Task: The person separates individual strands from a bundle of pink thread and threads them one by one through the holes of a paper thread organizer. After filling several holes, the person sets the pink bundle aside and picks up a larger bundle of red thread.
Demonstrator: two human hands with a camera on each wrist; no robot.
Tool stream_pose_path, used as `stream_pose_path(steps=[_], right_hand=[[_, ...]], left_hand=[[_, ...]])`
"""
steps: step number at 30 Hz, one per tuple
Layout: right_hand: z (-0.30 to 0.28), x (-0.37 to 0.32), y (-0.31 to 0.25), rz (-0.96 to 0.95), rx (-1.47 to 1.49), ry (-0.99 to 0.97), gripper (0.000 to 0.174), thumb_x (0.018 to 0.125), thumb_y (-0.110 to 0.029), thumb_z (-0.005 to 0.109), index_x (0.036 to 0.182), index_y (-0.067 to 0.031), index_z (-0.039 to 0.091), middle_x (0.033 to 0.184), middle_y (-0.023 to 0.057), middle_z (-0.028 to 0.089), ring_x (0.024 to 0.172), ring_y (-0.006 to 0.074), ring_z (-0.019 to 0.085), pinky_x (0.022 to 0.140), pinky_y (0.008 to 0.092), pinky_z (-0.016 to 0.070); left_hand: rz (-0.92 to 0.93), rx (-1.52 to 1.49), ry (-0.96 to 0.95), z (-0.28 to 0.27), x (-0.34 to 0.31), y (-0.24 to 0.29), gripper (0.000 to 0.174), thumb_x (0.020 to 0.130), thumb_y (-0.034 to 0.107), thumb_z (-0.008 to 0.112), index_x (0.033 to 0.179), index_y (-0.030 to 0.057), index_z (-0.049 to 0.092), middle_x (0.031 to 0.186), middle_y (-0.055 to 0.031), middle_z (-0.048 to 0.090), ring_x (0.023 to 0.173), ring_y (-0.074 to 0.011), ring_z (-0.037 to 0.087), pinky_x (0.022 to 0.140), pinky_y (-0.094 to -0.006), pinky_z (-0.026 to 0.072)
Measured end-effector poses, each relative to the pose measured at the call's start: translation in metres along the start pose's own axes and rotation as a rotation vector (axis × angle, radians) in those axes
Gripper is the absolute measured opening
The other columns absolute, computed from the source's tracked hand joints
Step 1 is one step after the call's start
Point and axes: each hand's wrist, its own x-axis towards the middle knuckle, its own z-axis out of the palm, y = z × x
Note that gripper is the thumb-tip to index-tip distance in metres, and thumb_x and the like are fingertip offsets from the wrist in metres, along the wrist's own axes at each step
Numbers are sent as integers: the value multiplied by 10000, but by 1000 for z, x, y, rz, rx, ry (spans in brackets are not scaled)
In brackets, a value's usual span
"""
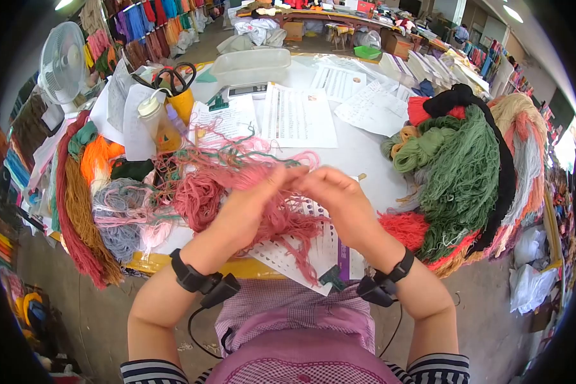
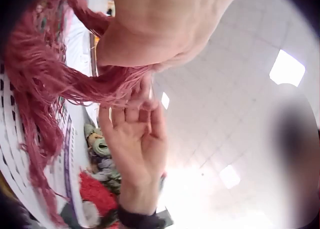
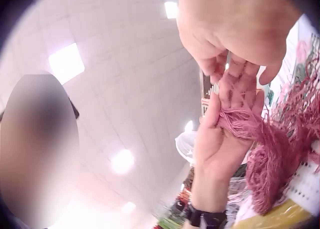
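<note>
Dusty-pink yarn [image 1: 201, 198] lies in a loose tangle on the table, with one bundle raised to the hands. My left hand [image 1: 246, 208] holds that bundle; in the right wrist view the yarn [image 3: 270, 154] crosses the palm of the left hand [image 3: 222, 144], under the thumb. My right hand [image 1: 345, 201] meets the left at the fingertips. In the left wrist view, the right hand [image 2: 135, 144] has its palm turned up and fingers extended, with fine strands across the fingertips. Overlapping fingers hide part of their contact with the strands.
Green yarn [image 1: 464, 173] and red yarn [image 1: 403, 230] lie to the right. Grey yarn [image 1: 118, 214] and brown skeins [image 1: 86, 192] are at left. Behind stand a bottle [image 1: 157, 125], a yellow cup [image 1: 182, 102], a clear tray [image 1: 249, 67] and papers [image 1: 297, 118].
</note>
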Motion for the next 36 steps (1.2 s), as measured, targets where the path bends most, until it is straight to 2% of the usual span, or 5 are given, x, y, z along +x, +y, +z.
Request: stream_pose_path(steps=[4,18,22,29,36], right_hand=[[-32,-22,-28,100,258,1,197,940,-265,554,950,-69,568,704,-56,442,635,56,425,615,225,398],[-296,-189,-290,-13,-1710,1538,293,894,-291,626,982,-19,691,880,50,700,798,126,623,740,240,456],[-326,-203,-290,-964,-1313,1188,337,921,-335,574,1024,-31,679,887,36,678,788,125,606,724,235,449],[-97,-64,-76,-329,-1231,649,136,909,-87,564,989,-55,670,912,65,682,806,146,623,775,280,482],[-83,-19,48,74,-757,356,117,856,-106,596,944,-37,630,735,93,682,609,202,648,588,317,506]], left_hand=[[66,-517,147,-65,-2,28,250,972,273,524,882,43,561,603,39,438,553,-98,455,589,-277,441],[610,89,1070,-324,-133,177,313,977,315,503,1076,34,597,665,62,429,502,-40,317,429,-188,249],[521,162,931,-190,-75,171,363,959,338,535,1136,30,614,733,66,501,544,-7,379,443,-147,268],[-154,79,257,-35,24,51,117,808,206,700,810,91,678,707,44,559,537,-23,438,417,-169,285],[-609,7,108,3,63,-64,205,857,196,639,868,-8,653,748,-88,652,537,-117,544,444,-220,425]])
